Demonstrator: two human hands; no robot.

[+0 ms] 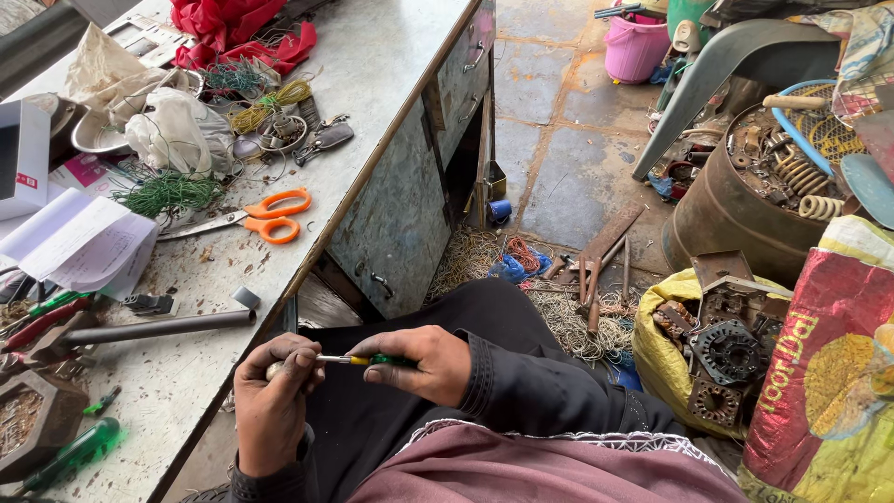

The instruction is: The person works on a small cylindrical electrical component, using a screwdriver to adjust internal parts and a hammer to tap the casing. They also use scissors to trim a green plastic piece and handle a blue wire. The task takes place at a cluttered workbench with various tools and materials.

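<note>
My right hand (421, 361) is closed around the green and yellow handle of a small screwdriver (365, 360), held level over my lap. Its metal shaft runs left into my left hand (273, 389), which is curled around a small pale metal part (274, 370) that is mostly hidden by the fingers. Both hands hover just off the front edge of the grey metal workbench (372, 65), above my dark trousers.
On the bench lie orange-handled scissors (253, 219), a dark metal rod (149, 328), green wire (168, 193), papers (79, 242), a red cloth (233, 28) and a green-handled screwdriver (70, 456). To the right stand a rusty drum of springs (745, 200), sacks of motor parts (717, 349) and a pink bucket (636, 47).
</note>
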